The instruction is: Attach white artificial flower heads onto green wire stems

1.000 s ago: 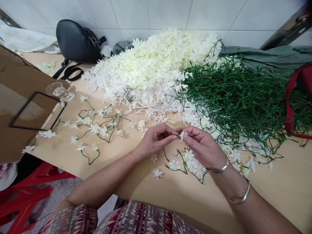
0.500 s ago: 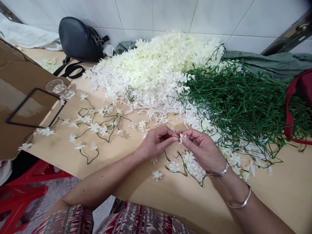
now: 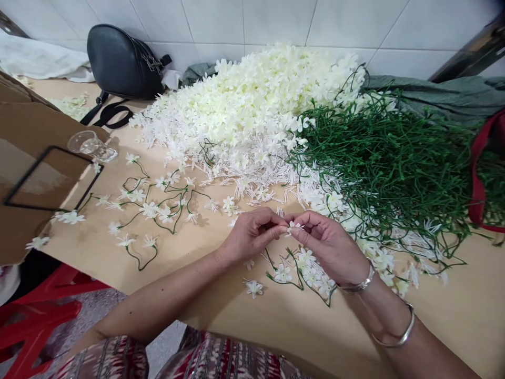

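Note:
Between my fingertips is a small white flower (image 3: 294, 227), low in the middle of the view. My left hand (image 3: 252, 231) pinches it from the left, its fingers closed at the flower's edge. My right hand (image 3: 331, 245), with silver bangles on the wrist, pinches the same flower from the right. Under my right hand lie white flowers on green stems (image 3: 311, 271), partly covered by it. A loose white flower (image 3: 253, 288) rests on the table below my left hand. Whether a stem is in my fingers is hidden.
A large heap of white petals (image 3: 252, 100) stands behind my hands, with a pile of green stems (image 3: 394, 158) on its right. Stemmed flowers (image 3: 150, 209) lie at left, near a clear cup (image 3: 92, 146), a cardboard box (image 3: 35, 126) and a black bag (image 3: 118, 63).
The flower at my fingertips has turned and looks flatter. Both hands keep their pinch at nearly the same spot. The whole view has shifted slightly.

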Tool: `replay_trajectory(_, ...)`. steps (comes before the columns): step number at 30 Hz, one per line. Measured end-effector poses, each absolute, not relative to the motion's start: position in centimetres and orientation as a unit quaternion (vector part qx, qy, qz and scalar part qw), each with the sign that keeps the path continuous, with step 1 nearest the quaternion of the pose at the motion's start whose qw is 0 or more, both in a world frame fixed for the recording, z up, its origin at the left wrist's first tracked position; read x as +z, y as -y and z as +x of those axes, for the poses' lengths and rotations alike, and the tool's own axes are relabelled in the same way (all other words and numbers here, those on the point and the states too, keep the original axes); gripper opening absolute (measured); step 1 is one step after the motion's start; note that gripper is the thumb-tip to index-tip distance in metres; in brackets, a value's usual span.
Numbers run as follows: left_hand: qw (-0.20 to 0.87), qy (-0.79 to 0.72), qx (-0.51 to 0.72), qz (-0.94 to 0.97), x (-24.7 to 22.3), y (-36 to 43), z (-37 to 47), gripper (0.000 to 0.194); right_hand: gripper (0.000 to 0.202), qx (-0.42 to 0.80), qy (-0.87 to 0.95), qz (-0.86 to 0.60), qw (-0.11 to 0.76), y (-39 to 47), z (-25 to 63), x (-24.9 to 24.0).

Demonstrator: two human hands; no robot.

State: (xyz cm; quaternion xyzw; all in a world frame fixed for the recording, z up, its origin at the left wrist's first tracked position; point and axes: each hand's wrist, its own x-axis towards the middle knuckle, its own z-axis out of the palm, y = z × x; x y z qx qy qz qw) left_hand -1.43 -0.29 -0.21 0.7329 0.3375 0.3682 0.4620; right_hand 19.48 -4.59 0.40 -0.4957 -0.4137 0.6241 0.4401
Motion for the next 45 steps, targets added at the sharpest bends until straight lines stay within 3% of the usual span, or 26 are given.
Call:
replay_trajectory(16, 0.546, -0.375, 0.356, 0.659, 0.0, 0.4, -0.9, 0.044, 0.042, 0.696, 0.332, -0.442, 0.459, 3.8, 20.3, 0.5)
replay_trajectory(32, 0.531, -0.347, 0.332, 0.698, -0.3, 0.1, -1.7, 0.040, 0.037, 0.671, 0.346, -0.471, 0.456, 4.6, 19.4, 0.4)
replay_trajectory(42, 0.543, -0.326, 0.356, 0.687, 0.2, -0.1, -1.6, 0.037, 0.039, 0.613, 0.415, -0.479, 0.471, 4.5, 19.4, 1.1)
replay_trajectory(45, 0.510, -0.308, 0.365, 0.715, 0.5, 0.2, -1.4, 0.030, 0.034, 0.508, 0.506, -0.510, 0.475, 4.2, 20.8, 2.1)
